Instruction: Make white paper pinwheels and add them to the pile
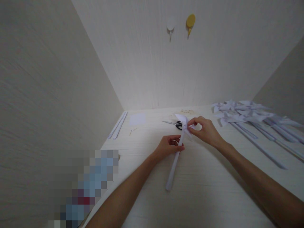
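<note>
A white paper pinwheel lies over the middle of the pale table [204, 196]. Its rolled paper stick [174, 167] runs from the near centre up to the folded head [183, 122]. My left hand [169, 146] grips the stick just below the head. My right hand [206, 129] pinches the centre of the head with thumb and fingertips. Black-handled scissors [174, 123] lie on the table right behind the head, partly hidden by it.
Several finished white pinwheels [251, 122] lie in a row at the right. Two rolled paper sticks [118, 125] rest along the left wall, with a square paper sheet [137, 119] beside them. Two hooks, white [170, 26] and yellow [190, 21], hang on the back wall.
</note>
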Motion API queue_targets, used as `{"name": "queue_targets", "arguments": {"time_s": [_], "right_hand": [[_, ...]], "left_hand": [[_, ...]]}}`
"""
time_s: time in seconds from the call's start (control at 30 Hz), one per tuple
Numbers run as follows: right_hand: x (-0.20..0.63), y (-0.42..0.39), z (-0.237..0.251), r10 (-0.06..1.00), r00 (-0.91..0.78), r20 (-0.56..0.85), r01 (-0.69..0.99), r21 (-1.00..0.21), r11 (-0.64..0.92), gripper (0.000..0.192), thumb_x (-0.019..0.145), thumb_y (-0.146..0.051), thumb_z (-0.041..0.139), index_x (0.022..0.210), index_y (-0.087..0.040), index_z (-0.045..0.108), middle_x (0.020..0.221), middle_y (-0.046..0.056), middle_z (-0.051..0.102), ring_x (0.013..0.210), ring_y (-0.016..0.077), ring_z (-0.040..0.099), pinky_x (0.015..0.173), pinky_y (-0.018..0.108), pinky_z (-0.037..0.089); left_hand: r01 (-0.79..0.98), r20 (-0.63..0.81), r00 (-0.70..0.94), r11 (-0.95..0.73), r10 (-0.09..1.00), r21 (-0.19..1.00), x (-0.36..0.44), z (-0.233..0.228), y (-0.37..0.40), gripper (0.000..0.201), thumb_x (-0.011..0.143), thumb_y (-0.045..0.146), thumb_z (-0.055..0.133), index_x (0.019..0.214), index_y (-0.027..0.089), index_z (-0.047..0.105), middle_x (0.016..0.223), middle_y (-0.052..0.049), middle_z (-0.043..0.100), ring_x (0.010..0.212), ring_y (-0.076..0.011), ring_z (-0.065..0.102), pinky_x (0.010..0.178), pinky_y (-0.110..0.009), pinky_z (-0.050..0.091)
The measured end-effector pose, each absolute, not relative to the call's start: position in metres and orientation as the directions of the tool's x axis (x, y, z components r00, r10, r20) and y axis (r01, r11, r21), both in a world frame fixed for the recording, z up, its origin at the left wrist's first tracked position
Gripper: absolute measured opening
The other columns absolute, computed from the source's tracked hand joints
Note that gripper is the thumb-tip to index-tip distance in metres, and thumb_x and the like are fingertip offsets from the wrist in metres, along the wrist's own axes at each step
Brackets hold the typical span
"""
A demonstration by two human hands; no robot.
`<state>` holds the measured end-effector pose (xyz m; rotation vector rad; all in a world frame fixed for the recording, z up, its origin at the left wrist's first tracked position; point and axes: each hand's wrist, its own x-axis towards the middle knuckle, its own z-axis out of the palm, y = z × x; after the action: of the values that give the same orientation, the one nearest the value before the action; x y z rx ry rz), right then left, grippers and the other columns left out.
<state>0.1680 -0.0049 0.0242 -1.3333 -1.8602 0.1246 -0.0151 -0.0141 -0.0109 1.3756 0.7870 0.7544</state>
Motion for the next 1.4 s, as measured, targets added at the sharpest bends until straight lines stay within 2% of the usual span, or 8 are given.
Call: {"name": "queue_targets", "arguments": {"time_s": [0.3,0.57,0.7,0.87,0.97,1.07,1.23,1.4], "right_hand": [[0.166,-0.005,0.022,0.828,-0.15,0.541,0.737,-0.497,0.459,0.008,0.064,-0.019,0.056,0.068,-0.021,0.063,0.07,0.002,0.064,0.068,0.0182,0.052,0.066,0.033,0.038],[0.166,-0.007,0.025,0.769,-0.092,0.633,0.645,-0.55,0.531,0.024,0.063,-0.011,0.049,0.084,-0.018,0.057,0.077,0.003,0.06,0.073,0.017,0.052,0.072,0.033,0.039],[0.165,-0.008,0.023,0.706,0.126,0.696,0.539,-0.646,0.541,0.021,0.063,-0.013,0.05,0.082,-0.018,0.057,0.077,0.002,0.057,0.07,0.0151,0.05,0.07,0.031,0.039],[0.155,-0.008,0.004,0.733,0.401,0.55,0.308,-0.834,0.457,0.02,0.07,-0.023,0.048,0.085,-0.018,0.06,0.088,0.004,0.059,0.077,0.0163,0.052,0.068,0.03,0.039],[0.147,-0.006,-0.009,0.846,0.355,0.398,0.146,-0.917,0.371,0.028,0.073,-0.03,0.046,0.095,-0.019,0.06,0.098,0.007,0.061,0.087,0.0189,0.053,0.071,0.032,0.04],[0.14,-0.007,-0.015,0.905,0.302,0.3,0.059,-0.953,0.297,0.028,0.074,-0.032,0.047,0.092,-0.017,0.063,0.095,0.007,0.064,0.086,0.0193,0.055,0.071,0.032,0.041],[0.136,-0.012,-0.014,0.91,0.228,0.346,0.087,-0.938,0.335,0.023,0.074,-0.031,0.05,0.084,-0.018,0.065,0.083,0.004,0.066,0.079,0.0179,0.056,0.072,0.032,0.041],[0.132,-0.02,-0.012,0.888,0.054,0.456,0.161,-0.882,0.443,0.02,0.076,-0.029,0.048,0.083,-0.019,0.064,0.079,0.003,0.063,0.077,0.0165,0.055,0.071,0.03,0.041]], "left_hand": [[-0.002,-0.025,0.547,0.031,0.837,1.0,-0.016,-0.011,-0.015,0.035,0.054,0.025,0.071,0.086,0.013,0.065,0.075,-0.003,0.062,0.056,-0.0072,0.05,0.057,-0.021,0.039],[-0.119,-0.095,0.506,0.178,0.857,0.977,-0.016,-0.013,-0.012,0.05,0.05,0.023,0.073,0.098,0.014,0.059,0.076,-0.003,0.061,0.056,-0.008,0.052,0.056,-0.023,0.041],[-0.184,-0.098,0.465,0.205,0.88,0.961,-0.015,-0.011,-0.013,0.051,0.047,0.022,0.074,0.095,0.013,0.059,0.074,-0.002,0.06,0.056,-0.0079,0.052,0.056,-0.023,0.041],[-0.281,-0.061,0.379,0.177,0.923,0.943,-0.017,-0.007,-0.012,0.052,0.048,0.019,0.073,0.097,0.014,0.057,0.072,0.0,0.059,0.055,-0.0068,0.05,0.054,-0.022,0.041],[-0.315,-0.037,0.346,0.153,0.937,0.937,-0.018,-0.006,-0.011,0.05,0.05,0.019,0.073,0.097,0.014,0.057,0.074,0.0,0.059,0.056,-0.0065,0.05,0.053,-0.021,0.041],[-0.33,-0.012,0.329,0.127,0.944,0.935,-0.018,-0.005,-0.011,0.048,0.051,0.019,0.072,0.096,0.014,0.057,0.075,-0.001,0.059,0.055,-0.0062,0.05,0.052,-0.021,0.041],[-0.324,0.005,0.309,0.1,0.951,0.941,-0.018,-0.007,-0.009,0.046,0.052,0.019,0.071,0.097,0.015,0.058,0.076,-0.001,0.059,0.055,-0.0059,0.05,0.052,-0.021,0.041],[-0.328,0.032,0.326,0.082,0.945,0.941,-0.019,-0.01,-0.008,0.047,0.054,0.019,0.07,0.1,0.017,0.058,0.079,-0.001,0.059,0.058,-0.0062,0.051,0.053,-0.02,0.041]]}}
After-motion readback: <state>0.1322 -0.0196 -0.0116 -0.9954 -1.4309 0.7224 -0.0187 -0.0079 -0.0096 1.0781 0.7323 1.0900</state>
